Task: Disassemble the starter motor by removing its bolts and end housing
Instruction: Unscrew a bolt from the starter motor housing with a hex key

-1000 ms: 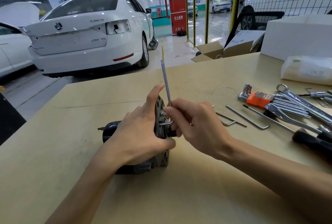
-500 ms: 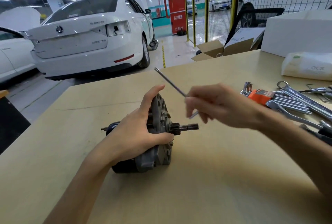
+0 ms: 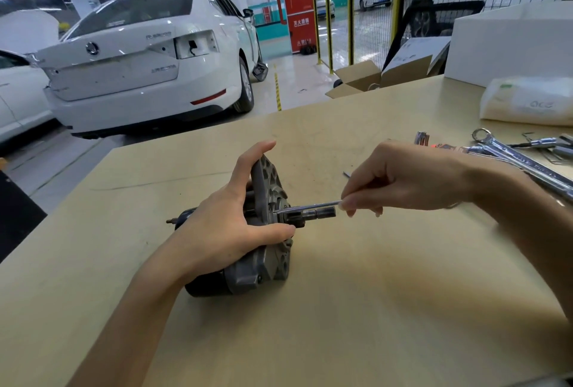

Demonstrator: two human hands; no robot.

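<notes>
The starter motor (image 3: 248, 250) lies on its side near the middle of the wooden table (image 3: 356, 309). Its black round body points left and its grey end housing (image 3: 268, 188) faces right, with a short dark shaft (image 3: 316, 213) sticking out to the right.

The left hand (image 3: 229, 228) holds the motor. Its thumb goes up over the top edge of the housing and one finger curls under the shaft, so the hand is wrapped tight round the motor.

The right hand (image 3: 412, 180) pinches the end of a thin metal hex key (image 3: 307, 207) between its fingertips. The key lies flat, just above the shaft, and its far tip touches the face of the housing.

There is lots of bare table in front of the motor and to its left. The table's far edge is well behind the hands.

On the right side lie shiny wrenches (image 3: 521, 160), near the right arm. A white bag (image 3: 527, 101) and a white box (image 3: 511, 42) sit at the far right corner. Past the table stands a white car (image 3: 145, 58) on the floor
</notes>
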